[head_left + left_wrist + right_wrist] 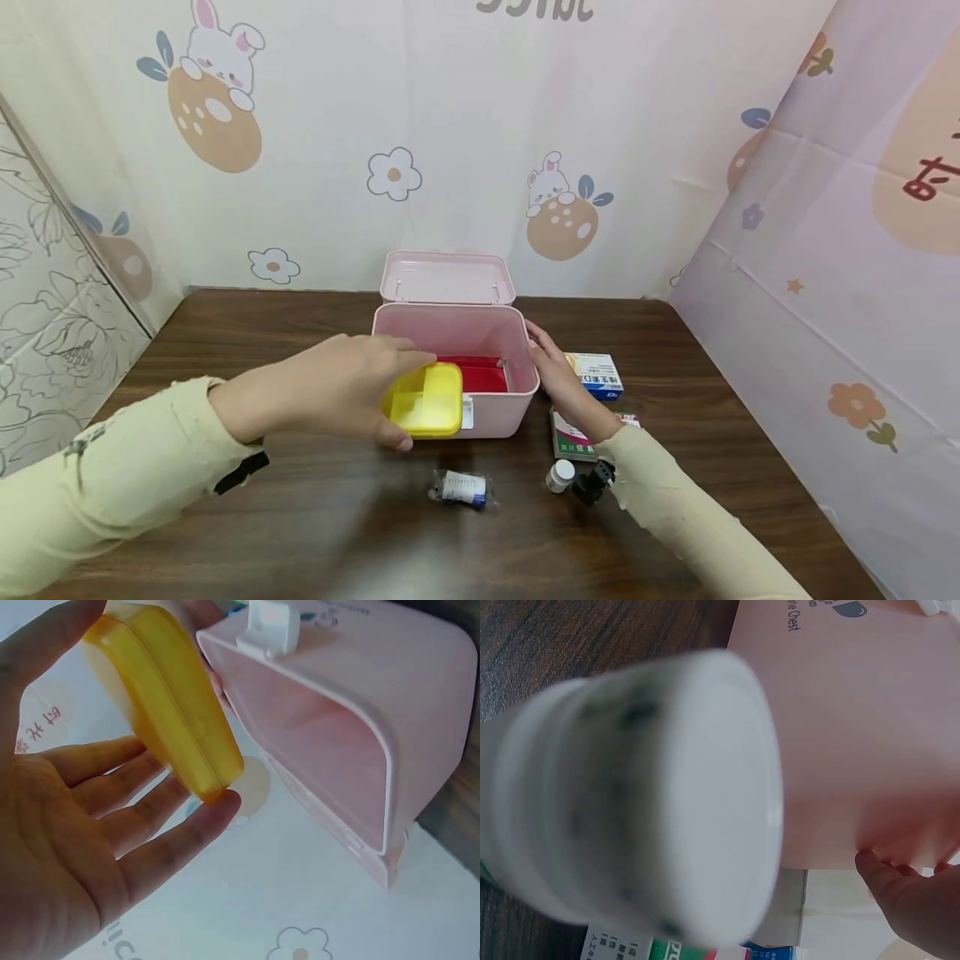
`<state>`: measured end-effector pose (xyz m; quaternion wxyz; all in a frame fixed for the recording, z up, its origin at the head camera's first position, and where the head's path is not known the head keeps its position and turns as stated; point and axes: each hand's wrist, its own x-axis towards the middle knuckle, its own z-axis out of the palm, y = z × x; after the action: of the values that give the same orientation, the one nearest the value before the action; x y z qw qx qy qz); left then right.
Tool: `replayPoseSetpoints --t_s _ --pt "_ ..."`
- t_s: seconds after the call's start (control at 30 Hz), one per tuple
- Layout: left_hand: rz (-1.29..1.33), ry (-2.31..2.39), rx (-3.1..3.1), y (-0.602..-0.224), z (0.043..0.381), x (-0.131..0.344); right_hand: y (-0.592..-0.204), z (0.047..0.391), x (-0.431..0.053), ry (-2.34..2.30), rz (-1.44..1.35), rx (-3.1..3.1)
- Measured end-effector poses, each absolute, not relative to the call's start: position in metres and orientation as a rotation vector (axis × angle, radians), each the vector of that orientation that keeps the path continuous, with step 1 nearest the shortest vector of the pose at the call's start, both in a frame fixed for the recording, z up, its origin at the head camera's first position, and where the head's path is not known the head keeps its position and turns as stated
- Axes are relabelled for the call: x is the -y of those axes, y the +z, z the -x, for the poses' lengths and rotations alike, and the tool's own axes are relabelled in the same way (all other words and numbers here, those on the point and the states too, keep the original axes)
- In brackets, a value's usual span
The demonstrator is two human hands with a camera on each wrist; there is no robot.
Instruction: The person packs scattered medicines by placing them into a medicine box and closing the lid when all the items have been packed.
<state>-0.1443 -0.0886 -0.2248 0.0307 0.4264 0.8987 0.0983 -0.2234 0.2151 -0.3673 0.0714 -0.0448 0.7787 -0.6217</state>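
My left hand [337, 385] grips a small yellow plastic case [438, 396] between thumb and fingertips. It is in front of and partly over the front rim of a pink medicine chest [498, 414]. In the left wrist view the yellow case [169, 697] is tilted, apart from the chest's opening. The chest's lid [450, 277] stands open at the back, and a red item [483, 375] lies inside. My right hand [566, 383] rests its fingers against the chest's right side; in the right wrist view its fingertips [866, 862] touch the pink wall.
Right of the chest lie a blue-and-white box [596, 375] and a green-and-white box [572, 437], partly under my right forearm. A white bottle [560, 476] stands nearer, looming blurred in the right wrist view. A clear-wrapped packet [463, 488] lies in front of the chest.
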Motion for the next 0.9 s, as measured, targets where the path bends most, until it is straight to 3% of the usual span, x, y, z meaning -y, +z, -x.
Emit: replayPoseSetpoints --t_s 0.43,0.9 --pt "-1.111 0.372 -2.672 -0.211 0.198 0.071 -0.365 0.222 -0.214 -1.834 0.142 -2.367" --pt "-1.01 0.333 -2.64 -0.221 0.241 0.059 -0.365 0.222 -0.214 -1.86 0.155 -2.357"
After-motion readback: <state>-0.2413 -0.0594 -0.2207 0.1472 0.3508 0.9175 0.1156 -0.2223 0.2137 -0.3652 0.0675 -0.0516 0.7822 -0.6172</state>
